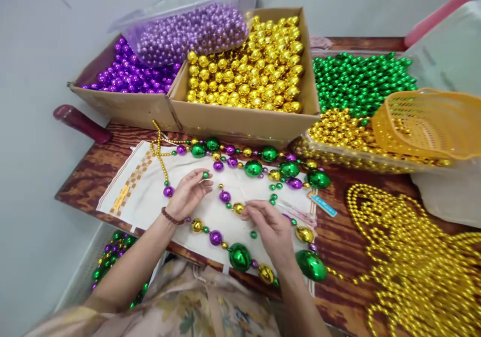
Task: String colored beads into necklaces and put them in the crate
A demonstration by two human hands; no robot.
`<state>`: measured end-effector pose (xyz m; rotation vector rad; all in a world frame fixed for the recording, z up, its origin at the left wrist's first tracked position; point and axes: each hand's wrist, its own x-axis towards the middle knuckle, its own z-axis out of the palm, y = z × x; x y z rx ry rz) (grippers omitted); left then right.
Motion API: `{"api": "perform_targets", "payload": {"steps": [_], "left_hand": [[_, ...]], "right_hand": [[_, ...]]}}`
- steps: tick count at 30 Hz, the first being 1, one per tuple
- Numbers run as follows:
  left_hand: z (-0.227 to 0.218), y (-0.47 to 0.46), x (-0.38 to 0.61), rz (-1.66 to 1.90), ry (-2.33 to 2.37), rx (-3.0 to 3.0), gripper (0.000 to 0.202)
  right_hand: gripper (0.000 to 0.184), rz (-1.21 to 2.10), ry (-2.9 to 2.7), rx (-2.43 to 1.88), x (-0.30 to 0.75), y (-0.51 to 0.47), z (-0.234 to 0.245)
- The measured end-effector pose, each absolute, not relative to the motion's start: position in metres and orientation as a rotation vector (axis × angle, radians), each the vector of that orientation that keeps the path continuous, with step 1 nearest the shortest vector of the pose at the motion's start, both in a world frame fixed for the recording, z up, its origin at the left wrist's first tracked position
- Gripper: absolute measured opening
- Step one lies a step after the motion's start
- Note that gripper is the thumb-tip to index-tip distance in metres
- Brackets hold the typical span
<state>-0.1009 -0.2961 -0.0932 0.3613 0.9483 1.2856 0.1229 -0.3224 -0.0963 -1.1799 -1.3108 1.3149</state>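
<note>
Two boxes: purple beads (128,78), gold beads (248,66).

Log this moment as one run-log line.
left hand: pinches small green bead | right hand: fingers at gold bead on strand | surface: white cloth | behind: box of gold beads

Brown bead bracelet (171,217) on left wrist; bare forearms; pale floral garment (195,302).
</note>
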Motion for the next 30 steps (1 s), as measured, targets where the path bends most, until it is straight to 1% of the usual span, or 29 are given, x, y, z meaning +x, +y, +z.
{"api": "perform_targets", "payload": {"steps": [3,5,10,14,22,30], "left_hand": [[-0.1,-0.289,-0.109,1.296,0.891,0.219,0.012],[-0.1,-0.286,-0.109,1.292,0.856,0.197,0.013],[-0.095,-0.281,-0.104,1.284,0.833,0.188,0.012],[-0.093,-0.281,-0.106,1.289,0.831,0.119,0.013],[-0.094,-0.28,-0.107,1.263,0.835,-0.084,0.015],[-0.094,-0.284,-0.109,1.29,0.851,0.008,0.017]], "right_hand": [[0.012,1.276,-1.251,-1.162,0.114,-0.325,-0.082],[0.012,1.271,-1.308,-1.177,0.112,-0.325,-0.078],[0.015,1.285,-1.494,-1.239,0.111,-0.329,-0.086],[0.015,1.262,-1.555,-1.247,0.109,-0.336,-0.091],[0.015,1.253,-1.605,-1.263,0.102,-0.338,-0.084],[0.015,1.176,-1.647,-1.275,0.1,-0.339,-0.089]]}}
